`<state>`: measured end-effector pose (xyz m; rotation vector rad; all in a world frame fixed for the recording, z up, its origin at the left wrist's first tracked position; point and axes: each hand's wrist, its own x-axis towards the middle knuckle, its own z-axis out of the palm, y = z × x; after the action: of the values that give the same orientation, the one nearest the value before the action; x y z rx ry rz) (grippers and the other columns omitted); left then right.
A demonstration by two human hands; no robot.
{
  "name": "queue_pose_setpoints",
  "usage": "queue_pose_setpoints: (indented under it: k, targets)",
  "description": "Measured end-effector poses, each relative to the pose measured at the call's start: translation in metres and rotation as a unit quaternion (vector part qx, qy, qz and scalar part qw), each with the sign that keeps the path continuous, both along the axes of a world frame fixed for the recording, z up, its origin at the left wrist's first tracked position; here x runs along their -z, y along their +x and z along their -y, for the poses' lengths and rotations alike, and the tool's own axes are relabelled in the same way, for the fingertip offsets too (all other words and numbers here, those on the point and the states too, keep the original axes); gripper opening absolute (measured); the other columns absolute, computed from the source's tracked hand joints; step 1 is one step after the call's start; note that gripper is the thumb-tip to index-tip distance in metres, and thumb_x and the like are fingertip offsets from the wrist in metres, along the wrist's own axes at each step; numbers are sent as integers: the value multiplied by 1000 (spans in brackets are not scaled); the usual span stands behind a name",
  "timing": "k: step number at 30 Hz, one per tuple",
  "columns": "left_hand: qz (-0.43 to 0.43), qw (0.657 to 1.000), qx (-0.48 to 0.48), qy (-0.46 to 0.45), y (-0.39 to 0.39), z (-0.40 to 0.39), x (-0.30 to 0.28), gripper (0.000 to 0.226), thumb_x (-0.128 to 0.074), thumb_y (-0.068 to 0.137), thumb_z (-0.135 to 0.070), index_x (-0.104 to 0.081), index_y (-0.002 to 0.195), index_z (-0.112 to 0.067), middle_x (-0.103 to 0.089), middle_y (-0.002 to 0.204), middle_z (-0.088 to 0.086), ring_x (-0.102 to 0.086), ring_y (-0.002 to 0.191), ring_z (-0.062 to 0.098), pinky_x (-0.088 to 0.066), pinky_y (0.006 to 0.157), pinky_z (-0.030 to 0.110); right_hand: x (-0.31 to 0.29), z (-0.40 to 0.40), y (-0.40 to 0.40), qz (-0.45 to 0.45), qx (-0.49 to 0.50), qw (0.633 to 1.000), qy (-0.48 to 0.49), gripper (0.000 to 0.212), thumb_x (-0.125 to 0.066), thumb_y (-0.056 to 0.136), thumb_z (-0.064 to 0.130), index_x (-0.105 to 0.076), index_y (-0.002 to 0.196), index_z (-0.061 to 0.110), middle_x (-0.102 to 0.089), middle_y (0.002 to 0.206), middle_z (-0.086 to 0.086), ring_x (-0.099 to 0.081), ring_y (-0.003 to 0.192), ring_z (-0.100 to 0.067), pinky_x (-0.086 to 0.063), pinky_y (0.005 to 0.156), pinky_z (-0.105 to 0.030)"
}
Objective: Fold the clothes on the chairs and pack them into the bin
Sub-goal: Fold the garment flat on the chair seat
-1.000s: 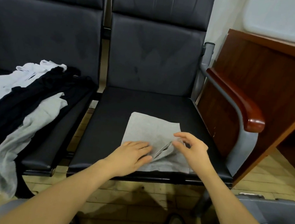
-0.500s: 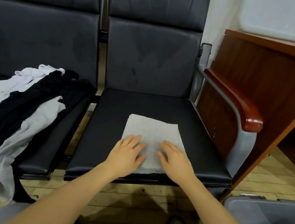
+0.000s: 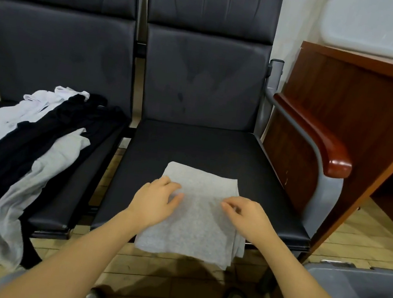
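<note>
- The two black chairs stand side by side. The right seat works as a flat place to fold on, which I think is why the grey cloth lies there.
- A pile of white, black and grey clothes drapes over the left seat and hangs down off its front. These look not yet folded.
- The grey bin sits low on the right, near the person, so packing should be a short reach. Something white already lies inside it.
- A wooden armrest stands between the seat and the bin. The cloth may need lifting round it.
- The folded grey cloth hangs a little over the seat's front edge.
- The left hand and right hand rest on the cloth, one at each side. Their fingers curl at its edges, likely to lift it.
</note>
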<state>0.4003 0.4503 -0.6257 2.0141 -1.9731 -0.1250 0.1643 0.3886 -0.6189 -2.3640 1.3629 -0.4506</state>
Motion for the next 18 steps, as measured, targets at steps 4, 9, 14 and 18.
queue_pose_setpoints:
  k: [4, 9, 14, 18]
  targets:
    - [-5, 993, -114, 10, -1, 4, 6, 45, -32, 101, -35, -28, 145, -27, -47, 124, 9, -49, 106, 25, -38, 89, 35, 12, 13, 1, -19, 116, 993, -5, 41, -42, 99, 35, -44, 139, 25, -56, 117, 4, -50, 113, -18, -36, 102, -38]
    - [-50, 992, -118, 13, -2, 15, 15, 48, -37, 100, -28, -27, 146, -34, -47, 110, 4, -45, 101, 22, -34, 91, 34, 18, 15, 18, -45, 152, 987, 13, 53, -41, 100, 36, -23, 149, 31, -45, 139, 1, -36, 131, -21, -18, 109, -39]
    - [-179, 979, -92, 15, -2, 25, 13, 49, -43, 98, -17, -34, 142, -35, -40, 102, 3, -52, 80, 24, -49, 81, 36, 11, 24, 29, -4, 158, 983, 91, 56, -50, 96, 29, -26, 146, 39, -48, 128, -1, -43, 121, -20, -22, 103, -38]
    - [-217, 974, -62, -11, 1, 25, 8, 40, -45, 98, -15, -47, 136, -27, -39, 99, -3, -55, 75, 22, -52, 71, 31, 12, 21, 31, 53, 127, 987, 79, 47, -51, 96, 17, -44, 138, 36, -51, 118, 4, -49, 112, -14, -23, 96, -26]
